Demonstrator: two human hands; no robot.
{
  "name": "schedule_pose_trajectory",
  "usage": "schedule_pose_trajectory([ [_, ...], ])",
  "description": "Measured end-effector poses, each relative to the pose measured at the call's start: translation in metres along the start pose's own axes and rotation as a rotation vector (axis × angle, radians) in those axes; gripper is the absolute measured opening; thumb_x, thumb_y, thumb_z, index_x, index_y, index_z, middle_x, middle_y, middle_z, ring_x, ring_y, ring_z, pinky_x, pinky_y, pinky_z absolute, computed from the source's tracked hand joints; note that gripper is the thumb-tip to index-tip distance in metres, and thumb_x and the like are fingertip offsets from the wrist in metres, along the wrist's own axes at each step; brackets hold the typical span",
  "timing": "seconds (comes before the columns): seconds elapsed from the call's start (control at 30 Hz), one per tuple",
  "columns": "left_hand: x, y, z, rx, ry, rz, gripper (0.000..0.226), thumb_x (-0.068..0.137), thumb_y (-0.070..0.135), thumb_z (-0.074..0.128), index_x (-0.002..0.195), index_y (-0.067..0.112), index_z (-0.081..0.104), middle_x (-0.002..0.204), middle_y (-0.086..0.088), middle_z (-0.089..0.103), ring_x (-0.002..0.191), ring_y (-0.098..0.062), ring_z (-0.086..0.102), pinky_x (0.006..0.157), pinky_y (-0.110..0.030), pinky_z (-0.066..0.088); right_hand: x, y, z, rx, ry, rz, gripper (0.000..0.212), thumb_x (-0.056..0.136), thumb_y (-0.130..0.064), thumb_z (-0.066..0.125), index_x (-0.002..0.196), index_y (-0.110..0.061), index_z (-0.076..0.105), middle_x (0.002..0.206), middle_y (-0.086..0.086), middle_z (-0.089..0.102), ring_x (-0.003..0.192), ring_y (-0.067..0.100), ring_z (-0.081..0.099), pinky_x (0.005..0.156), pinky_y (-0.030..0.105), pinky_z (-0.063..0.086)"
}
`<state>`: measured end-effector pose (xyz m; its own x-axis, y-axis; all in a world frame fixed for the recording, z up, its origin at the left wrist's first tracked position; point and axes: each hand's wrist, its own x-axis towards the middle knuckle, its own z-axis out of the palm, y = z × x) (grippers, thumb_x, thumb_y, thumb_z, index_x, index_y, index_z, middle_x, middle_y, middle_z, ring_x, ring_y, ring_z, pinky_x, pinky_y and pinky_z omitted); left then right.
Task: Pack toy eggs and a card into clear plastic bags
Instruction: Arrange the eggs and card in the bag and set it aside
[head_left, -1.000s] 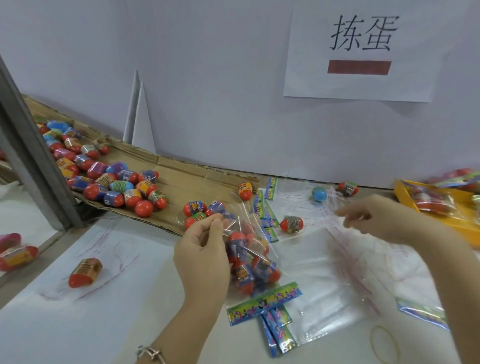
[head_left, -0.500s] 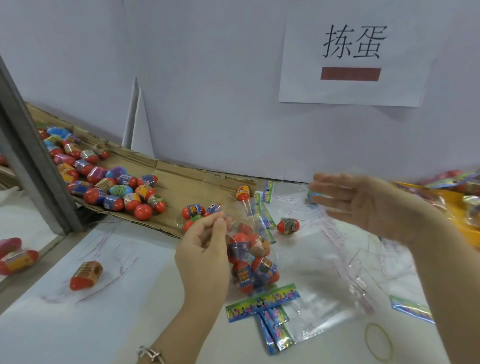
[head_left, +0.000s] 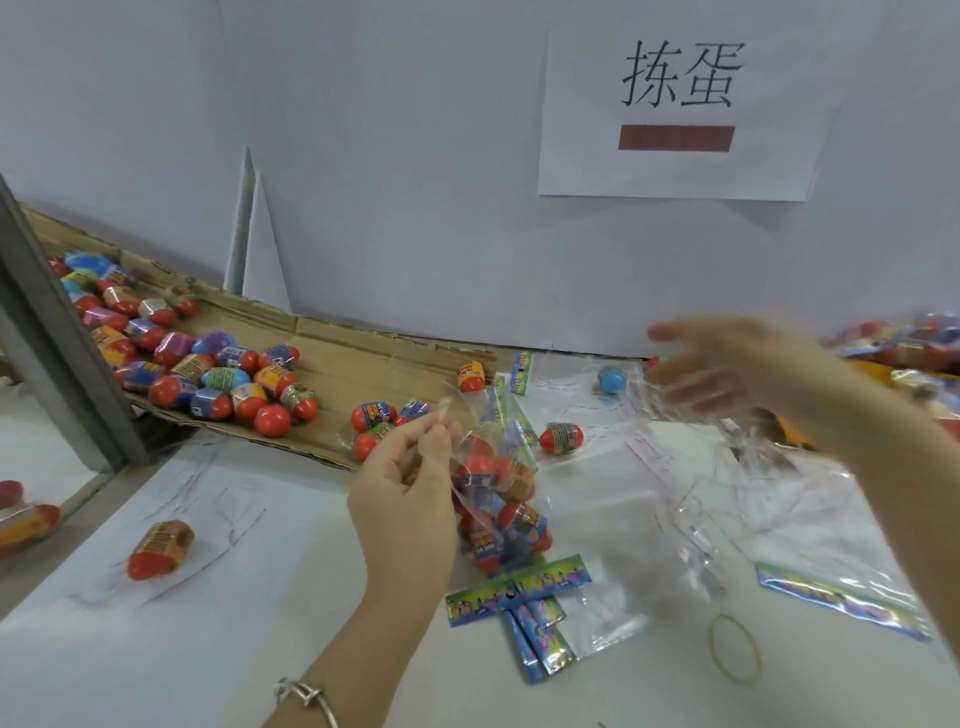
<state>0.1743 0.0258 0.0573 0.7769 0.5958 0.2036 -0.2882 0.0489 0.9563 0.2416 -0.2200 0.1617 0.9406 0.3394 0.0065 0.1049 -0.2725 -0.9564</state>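
1. Circling the left wrist at the near edge is a thin silver bracelet (head_left: 306, 693). To its right a yellow rubber band (head_left: 735, 652) lies flat on the white table (head_left: 156, 649).
2. Several long rainbow-printed paper cards (head_left: 519, 587) lie crossed over one another, just in front of the filled bag.
3. The left hand (head_left: 410, 499) pinches the top edge of a clear plastic bag (head_left: 498, 512) between thumb and fingertips. The bag's base rests on the table, and red-and-blue toy eggs are packed inside it.
4. Well apart to the left, an orange-wrapped red egg (head_left: 158, 551) lies on its side.
5. To the right of the bag, empty clear plastic sleeves (head_left: 691, 499) are spread flat, and a lone red egg (head_left: 561, 438) sits on them.
6. The right hand (head_left: 727, 374) is raised above the sleeves with its fingers stretched out straight. Blur makes it hard to tell whether they touch the plastic.
7. A flattened brown cardboard sheet (head_left: 363, 364) runs along the wall and carries a heap of loose toy eggs (head_left: 208, 374).
8. A white paper sign (head_left: 675, 114) hangs on the wall.
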Motion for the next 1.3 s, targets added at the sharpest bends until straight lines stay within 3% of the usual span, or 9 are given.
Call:
schedule_pose_trajectory([
  [0.07, 0.0, 0.001, 0.0, -0.012, -0.008, -0.003, 0.019, 0.092, 0.007, 0.061, 0.089, 0.022, 0.071, 0.084, 0.01, 0.075, 0.081, -0.001, 0.071, 0.065, -0.009, 0.051, 0.003, 0.017, 0.039, -0.337, 0.209, -0.06, 0.016, 0.083, -0.026, 0.073, 0.098, -0.029, 0.07, 0.094, -0.009, 0.073, 0.089, 0.01, 0.067, 0.07, 0.019, 0.051],
  [0.3, -0.001, 0.003, 0.001, -0.038, -0.091, 0.025, 0.023, 0.092, 0.006, 0.061, 0.089, 0.026, 0.072, 0.085, 0.007, 0.076, 0.083, -0.008, 0.072, 0.071, -0.021, 0.058, 0.003, 0.039, 0.11, 0.05, -0.038, 0.073, 0.023, 0.08, -0.029, 0.075, 0.1, -0.021, 0.071, 0.093, -0.003, 0.075, 0.078, 0.008, 0.07, 0.072, 0.025, 0.059],
  [0.5, 0.008, 0.016, -0.005, -0.025, -0.176, -0.015, 0.016, 0.089, 0.028, 0.058, 0.094, 0.036, 0.071, 0.102, 0.009, 0.073, 0.093, -0.011, 0.069, 0.081, -0.028, 0.058, 0.01, 0.045, 0.111, 0.257, 0.076, 0.031, 0.009, 0.08, -0.01, 0.074, 0.076, -0.018, 0.076, 0.078, 0.007, 0.074, 0.066, 0.015, 0.068, 0.058, 0.024, 0.056],
  [0.6, 0.023, 0.028, -0.025, 0.552, -0.074, 0.298, 0.047, 0.091, 0.011, 0.064, 0.133, 0.027, 0.052, 0.138, -0.002, 0.053, 0.119, -0.005, 0.05, 0.101, -0.022, 0.036, 0.011, 0.046, 0.1, 0.283, 0.136, 0.009, 0.011, 0.082, -0.011, 0.071, 0.076, -0.019, 0.076, 0.076, 0.005, 0.074, 0.064, 0.015, 0.068, 0.057, 0.023, 0.055],
  [0.7, 0.043, 0.044, -0.05, 1.104, -0.008, 0.497, 0.041, 0.078, 0.003, 0.071, 0.117, 0.013, 0.065, 0.122, -0.018, 0.062, 0.115, -0.04, 0.053, 0.104, -0.053, 0.035, 0.013, 0.046, 0.094, 0.3, 0.166, 0.018, 0.008, 0.083, -0.012, 0.071, 0.081, -0.018, 0.075, 0.077, 0.006, 0.075, 0.063, 0.015, 0.067, 0.057, 0.022, 0.055],
  [0.87, 0.084, 0.081, -0.034, 0.785, -0.349, 0.029, 0.015, 0.098, 0.026, 0.051, 0.106, 0.034, 0.061, 0.108, 0.006, 0.066, 0.082, -0.009, 0.06, 0.066, -0.023, 0.044, 0.011, 0.04, 0.089, 0.309, 0.153, 0.004, 0.006, 0.083, -0.011, 0.071, 0.083, -0.017, 0.074, 0.078, 0.005, 0.075, 0.065, 0.014, 0.068, 0.058, 0.023, 0.056],
  [1.1, 0.115, 0.079, -0.036, 0.848, -0.262, 0.184, 0.047, 0.084, 0.014, 0.065, 0.123, 0.037, 0.054, 0.132, 0.006, 0.049, 0.107, -0.019, 0.056, 0.1, -0.047, 0.045, 0.011, 0.035, 0.077, 0.274, 0.193, -0.037, 0.006, 0.079, -0.015, 0.072, 0.084, -0.018, 0.074, 0.079, 0.003, 0.075, 0.067, 0.013, 0.07, 0.059, 0.022, 0.056],
  [1.2, 0.109, 0.066, -0.036, 0.818, -0.372, -0.066, 0.036, 0.092, 0.017, 0.058, 0.117, 0.042, 0.062, 0.152, -0.002, 0.041, 0.137, -0.032, 0.037, 0.112, -0.049, 0.032, 0.011, 0.035, 0.08, 0.255, 0.186, -0.027, 0.006, 0.081, -0.013, 0.071, 0.084, -0.018, 0.074, 0.078, 0.004, 0.075, 0.067, 0.014, 0.07, 0.059, 0.023, 0.057],
  [1.3, 0.123, 0.07, -0.043, 0.553, -0.284, 0.077, 0.043, 0.092, -0.007, 0.049, 0.118, 0.026, 0.059, 0.132, -0.004, 0.06, 0.092, -0.019, 0.06, 0.082, -0.029, 0.052, 0.011, 0.035, 0.079, 0.219, 0.197, -0.03, 0.007, 0.082, -0.013, 0.071, 0.084, -0.019, 0.074, 0.079, 0.002, 0.075, 0.068, 0.013, 0.071, 0.058, 0.022, 0.057],
])
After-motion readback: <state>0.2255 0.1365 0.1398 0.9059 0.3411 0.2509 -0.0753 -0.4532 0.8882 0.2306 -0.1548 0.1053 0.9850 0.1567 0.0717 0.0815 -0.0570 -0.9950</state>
